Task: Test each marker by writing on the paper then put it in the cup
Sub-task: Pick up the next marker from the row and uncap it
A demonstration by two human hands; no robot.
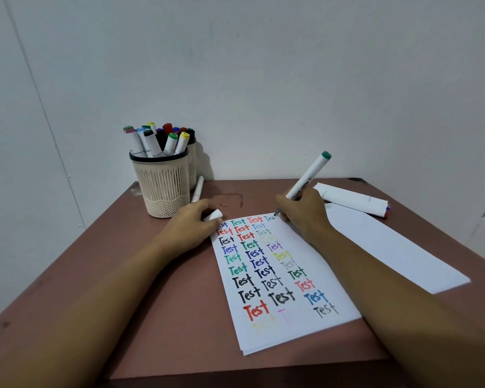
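right hand (303, 217) pinches white green-ended marker (310, 175), likely light and stiff, near its tip; left hand (191, 228) grips white cap (213, 214)

I get a single view, from a wide-angle camera worn on the person's head. It faces forward and down, looking along both forearms (95, 317) to the fingers (284, 204), which sit near mid-frame at close range. The bench (193, 317) spreads out around and below the fingers; behind and above them the wall (263, 65) fills the upper half. Straight edges bow toward the frame's sides.
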